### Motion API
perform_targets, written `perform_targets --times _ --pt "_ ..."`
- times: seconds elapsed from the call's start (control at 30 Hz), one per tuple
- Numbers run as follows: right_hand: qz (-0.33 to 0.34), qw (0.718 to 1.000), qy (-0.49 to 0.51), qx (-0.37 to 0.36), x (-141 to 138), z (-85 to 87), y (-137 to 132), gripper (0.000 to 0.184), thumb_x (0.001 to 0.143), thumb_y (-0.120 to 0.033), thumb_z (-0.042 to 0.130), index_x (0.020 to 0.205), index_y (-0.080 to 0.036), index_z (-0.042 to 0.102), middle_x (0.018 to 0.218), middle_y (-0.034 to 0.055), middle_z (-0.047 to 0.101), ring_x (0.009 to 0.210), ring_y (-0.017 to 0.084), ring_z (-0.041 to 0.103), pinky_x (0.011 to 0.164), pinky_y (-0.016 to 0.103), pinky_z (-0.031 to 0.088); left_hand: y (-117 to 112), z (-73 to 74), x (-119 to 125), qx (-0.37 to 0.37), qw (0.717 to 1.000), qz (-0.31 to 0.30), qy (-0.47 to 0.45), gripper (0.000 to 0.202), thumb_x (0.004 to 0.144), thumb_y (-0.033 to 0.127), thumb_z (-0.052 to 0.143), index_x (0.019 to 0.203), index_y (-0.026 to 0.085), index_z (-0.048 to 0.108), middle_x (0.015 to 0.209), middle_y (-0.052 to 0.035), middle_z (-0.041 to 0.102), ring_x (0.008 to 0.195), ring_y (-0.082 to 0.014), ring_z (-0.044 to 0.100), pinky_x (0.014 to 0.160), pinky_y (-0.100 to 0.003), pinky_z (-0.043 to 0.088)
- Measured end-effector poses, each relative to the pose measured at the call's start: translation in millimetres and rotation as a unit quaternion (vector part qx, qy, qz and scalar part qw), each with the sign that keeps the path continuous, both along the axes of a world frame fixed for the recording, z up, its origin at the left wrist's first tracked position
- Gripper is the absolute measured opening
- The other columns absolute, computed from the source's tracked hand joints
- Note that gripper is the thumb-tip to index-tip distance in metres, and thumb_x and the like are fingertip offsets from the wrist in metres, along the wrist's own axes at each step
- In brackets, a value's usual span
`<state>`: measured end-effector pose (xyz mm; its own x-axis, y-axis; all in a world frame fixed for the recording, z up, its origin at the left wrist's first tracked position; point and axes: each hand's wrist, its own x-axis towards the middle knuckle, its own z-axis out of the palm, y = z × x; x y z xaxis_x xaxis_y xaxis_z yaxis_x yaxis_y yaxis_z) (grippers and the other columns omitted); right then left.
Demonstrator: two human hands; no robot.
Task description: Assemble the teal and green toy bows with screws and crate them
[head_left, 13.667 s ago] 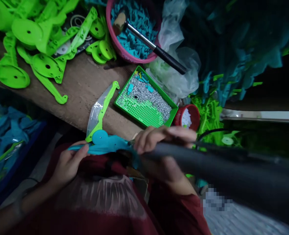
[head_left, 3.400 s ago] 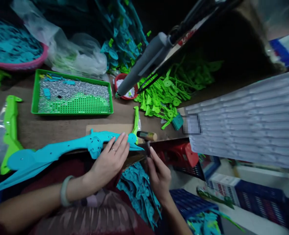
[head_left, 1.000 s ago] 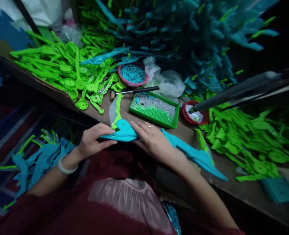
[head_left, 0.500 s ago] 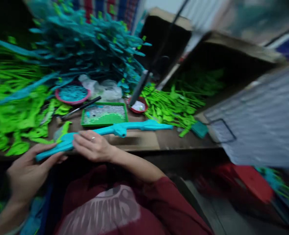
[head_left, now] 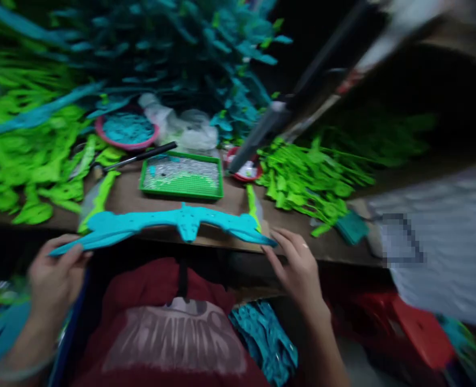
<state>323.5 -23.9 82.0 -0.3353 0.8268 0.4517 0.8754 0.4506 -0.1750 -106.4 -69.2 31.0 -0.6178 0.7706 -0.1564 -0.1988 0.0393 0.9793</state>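
A turquoise plastic bow-shaped piece (head_left: 187, 223) spans between my two hands at the bench's front edge, with a short block at its middle. My left hand (head_left: 56, 271) grips its left tip between thumb and fingers. The right tip lies between the thumb and fingers of my right hand (head_left: 296, 266). Two green plastic pieces, a left one (head_left: 101, 199) and a right one (head_left: 253, 207), stick up near its ends; I cannot tell how they are joined to it. Just behind lies a green tray (head_left: 181, 193) of small metallic parts.
Green parts are heaped at left (head_left: 32, 161) and right (head_left: 310, 172). A large turquoise pile (head_left: 173, 59) stands behind. A hammer (head_left: 137, 157), a pink bowl (head_left: 127, 131) of turquoise bits and a red bowl (head_left: 248, 167) are near the tray. A dark bar (head_left: 258, 134) slants above the red bowl.
My right hand has gone from the piece's left part to its right tip. The piece has turned to show its broad side, and a green piece now shows at its right end.
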Motion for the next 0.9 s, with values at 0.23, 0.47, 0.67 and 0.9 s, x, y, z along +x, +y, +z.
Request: perform_targets --times 0.23,0.47,0.67,0.9 --pt "0.255 0.963 0.052 -0.068 -99 3.8 26 0.028 0.091 -0.015 0.058 0.119 -0.019 0.059 0.112 0.0143 0.066 0.100 0.026 0.064 0.084 0.042 0.053 -25 -43.1 53 -0.057 0.975 0.070 -0.201 0.045 0.065 0.054 0.083 0.086 0.020 0.062 0.093 -0.0017 0.068 0.081 -0.0125 0.063 0.066 -0.022 0.050" --pt "0.321 0.862 0.067 -0.386 -262 -18.4 112 0.022 0.090 -0.024 0.058 0.107 -0.012 0.064 0.101 0.0132 0.070 0.091 0.023 0.067 0.082 0.037 0.054 -24 -22.3 54 -0.069 0.964 0.029 -0.253 0.041 0.077 0.049 0.078 0.101 0.019 0.064 0.112 -0.0080 0.069 0.102 -0.0202 0.065 0.075 -0.028 0.055" --pt "0.206 0.732 0.265 -0.593 -322 -58.3 118 0.037 0.080 -0.036 0.062 0.108 -0.012 0.064 0.070 0.0006 0.065 0.054 0.013 0.060 0.052 0.025 0.047 -11 -16.1 43 -0.093 0.962 0.047 -0.253 0.050 0.072 0.056 0.079 0.099 0.016 0.066 0.098 -0.0086 0.073 0.096 -0.0240 0.069 0.074 -0.032 0.057" --pt "0.162 0.647 0.359 -0.653 -317 -58.4 115 0.047 0.075 -0.042 0.070 0.112 -0.013 0.066 0.077 0.0012 0.068 0.049 0.008 0.054 0.046 0.022 0.042 -10 -6.1 38 -0.090 0.954 0.001 -0.287 0.044 0.073 0.050 0.081 0.096 0.013 0.071 0.098 -0.0104 0.075 0.096 -0.0255 0.071 0.093 -0.042 0.055"
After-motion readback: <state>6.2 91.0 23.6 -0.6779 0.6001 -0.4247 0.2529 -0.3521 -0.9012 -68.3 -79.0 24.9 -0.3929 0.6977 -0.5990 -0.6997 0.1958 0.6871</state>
